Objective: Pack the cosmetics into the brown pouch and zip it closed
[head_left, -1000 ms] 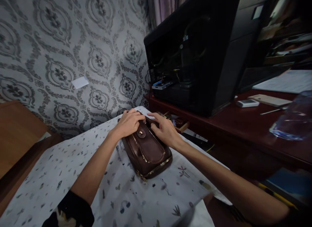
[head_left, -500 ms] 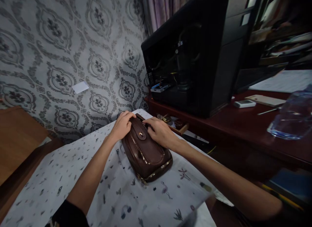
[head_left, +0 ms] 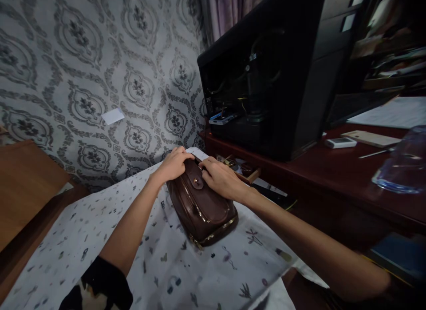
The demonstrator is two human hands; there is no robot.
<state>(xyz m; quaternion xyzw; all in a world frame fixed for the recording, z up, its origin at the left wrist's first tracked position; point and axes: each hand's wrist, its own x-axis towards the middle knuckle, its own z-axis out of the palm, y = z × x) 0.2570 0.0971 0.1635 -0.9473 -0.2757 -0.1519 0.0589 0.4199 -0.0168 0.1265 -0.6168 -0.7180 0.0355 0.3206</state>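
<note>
A dark brown leather bag with gold zippers and a clasped flap lies on a white patterned cloth. My left hand grips the bag's far left edge, thumb stretched towards the top. On the far right side, my right hand has its fingers bent and pinched at the bag's upper edge. The bag's far end is partly hidden between both hands.
Right of the cloth, a dark red desk holds a large black computer case, a small white device and a clear plastic container. An open drawer juts out beyond my right hand. A brown wooden panel stands at left.
The view has shifted slightly, moving the surroundings a little to the right. My left hand sits a bit further over the bag's top edge. Both hands remain on the bag.
</note>
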